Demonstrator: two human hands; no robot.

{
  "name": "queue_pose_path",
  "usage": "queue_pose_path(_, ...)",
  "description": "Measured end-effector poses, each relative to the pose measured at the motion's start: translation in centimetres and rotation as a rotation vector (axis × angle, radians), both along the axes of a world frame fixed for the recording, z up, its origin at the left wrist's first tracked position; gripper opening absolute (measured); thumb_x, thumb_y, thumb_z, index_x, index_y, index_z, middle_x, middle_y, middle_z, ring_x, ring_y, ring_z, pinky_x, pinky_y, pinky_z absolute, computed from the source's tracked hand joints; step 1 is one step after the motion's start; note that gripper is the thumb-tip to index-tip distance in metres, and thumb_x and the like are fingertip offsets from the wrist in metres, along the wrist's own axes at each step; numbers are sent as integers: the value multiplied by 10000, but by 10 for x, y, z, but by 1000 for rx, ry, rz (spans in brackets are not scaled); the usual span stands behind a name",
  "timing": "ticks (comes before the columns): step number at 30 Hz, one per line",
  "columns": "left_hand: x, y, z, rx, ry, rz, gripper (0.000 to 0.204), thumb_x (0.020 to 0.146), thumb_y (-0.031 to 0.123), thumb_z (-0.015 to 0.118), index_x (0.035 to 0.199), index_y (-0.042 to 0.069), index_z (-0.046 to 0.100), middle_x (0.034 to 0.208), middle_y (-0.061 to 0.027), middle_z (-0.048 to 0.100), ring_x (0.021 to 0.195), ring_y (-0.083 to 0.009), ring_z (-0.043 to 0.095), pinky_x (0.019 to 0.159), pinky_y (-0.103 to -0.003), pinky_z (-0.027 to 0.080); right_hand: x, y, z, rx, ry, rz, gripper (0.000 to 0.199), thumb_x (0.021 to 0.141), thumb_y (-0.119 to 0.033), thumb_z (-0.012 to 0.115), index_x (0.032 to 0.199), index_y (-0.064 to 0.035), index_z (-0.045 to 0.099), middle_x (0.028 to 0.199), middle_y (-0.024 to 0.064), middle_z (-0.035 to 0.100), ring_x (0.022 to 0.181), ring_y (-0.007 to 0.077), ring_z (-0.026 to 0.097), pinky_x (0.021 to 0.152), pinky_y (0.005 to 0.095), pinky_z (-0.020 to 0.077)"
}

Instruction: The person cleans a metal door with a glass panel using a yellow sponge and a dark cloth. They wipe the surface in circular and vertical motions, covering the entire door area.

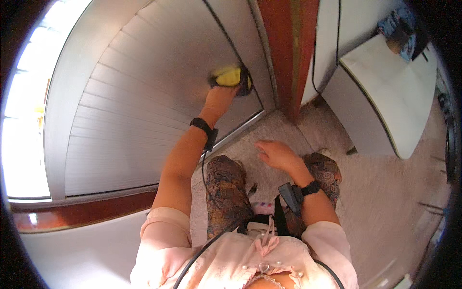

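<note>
My left hand reaches forward and presses a yellow and black cloth to the grey ribbed door panel. The cloth is bunched and smeared by motion, and it sits near the panel's right edge, next to a dark line running down it. My fingers are partly hidden behind the cloth. Over the floor, between my knees and the door, my right hand hangs with nothing in it, its fingers loosely bent and the thumb apart.
A reddish-brown wooden door frame stands right of the panel. Farther right is a white-topped cabinet with a blue patterned bundle on it. A black cable runs down the wall. The floor is greyish-brown.
</note>
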State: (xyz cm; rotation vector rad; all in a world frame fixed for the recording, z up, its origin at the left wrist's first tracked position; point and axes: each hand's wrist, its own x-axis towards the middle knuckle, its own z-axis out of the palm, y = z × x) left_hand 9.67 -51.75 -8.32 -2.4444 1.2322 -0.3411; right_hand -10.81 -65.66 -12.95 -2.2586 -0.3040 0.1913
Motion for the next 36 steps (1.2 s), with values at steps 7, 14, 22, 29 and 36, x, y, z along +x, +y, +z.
queue_pose_path(7,3,2,26,-163,44,30,504,712,187,578,1199,175,446,1048,-116,552,899,-318,541,749,-401,437,3,-10,14,-77,111,-30,296,773,-185,528,1026,-36,496,934,161,564,862,330,537,714,414,432)
queue_pose_path(14,18,-34,125,-558,-585,-87,625,652,204,617,1232,151,392,1305,-173,319,1129,-351,363,783,-473,314,2,-4,8,-145,145,14,291,769,-199,515,1008,-37,480,920,170,560,860,343,533,712,430,430)
queue_pose_path(22,21,-35,54,-480,-413,-128,555,669,154,592,1198,129,428,1315,-184,299,1149,-418,324,908,-557,250,2,2,14,-110,146,47,271,767,-199,506,984,-41,472,921,167,553,858,342,533,716,444,427)
queue_pose_path(29,2,-65,132,-642,-568,-229,516,664,89,564,1169,102,461,1283,-175,354,1061,-398,433,845,-473,355,9,3,8,-144,159,32,276,764,-208,514,987,-49,482,919,156,559,859,337,537,705,442,432)
queue_pose_path(36,28,-65,13,-329,-447,-268,432,726,114,493,1158,98,479,1104,-115,527,942,-292,530,759,-404,436,8,0,14,-132,150,-11,282,754,-218,529,980,-54,493,897,162,568,849,340,544,703,439,440)
